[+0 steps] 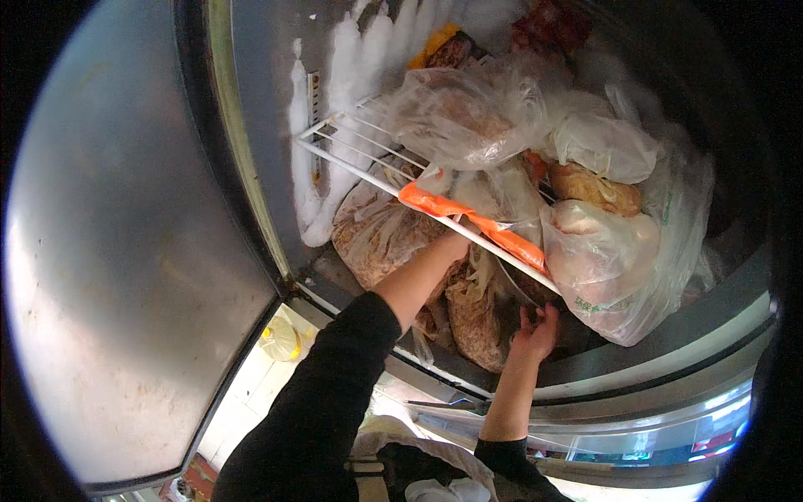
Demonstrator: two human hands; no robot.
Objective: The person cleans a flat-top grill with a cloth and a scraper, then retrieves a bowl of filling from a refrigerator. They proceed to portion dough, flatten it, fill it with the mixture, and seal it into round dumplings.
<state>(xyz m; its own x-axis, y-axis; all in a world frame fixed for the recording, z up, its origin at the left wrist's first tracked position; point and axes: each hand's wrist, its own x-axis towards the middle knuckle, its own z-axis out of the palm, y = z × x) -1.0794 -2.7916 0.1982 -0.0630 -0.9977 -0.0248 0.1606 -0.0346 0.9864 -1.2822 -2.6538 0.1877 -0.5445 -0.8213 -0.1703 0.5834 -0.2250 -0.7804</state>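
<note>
Both my arms reach into an upright freezer hung with bags of frozen food. My left hand (452, 243) is at the front bar of the white wire shelf (347, 170), beside an orange strip of plastic (468, 215); its fingers are hidden behind the bar and bags. Under the shelf, clear bags of brown, crumbly-looking food (376, 243) lie around that hand, and a further such bag (474, 326) stands between my arms. My right hand (535, 332) is lower, below the shelf's front edge, its fingers curled loosely and apart, with nothing visible in them.
On the shelf, clear plastic bags (460, 117) are piled up, and a large one (611, 259) hangs over the front edge at right. Thick frost (343, 75) coats the left wall. The metal door (125, 234) stands open at left. A yellow-capped container (280, 339) is on the floor.
</note>
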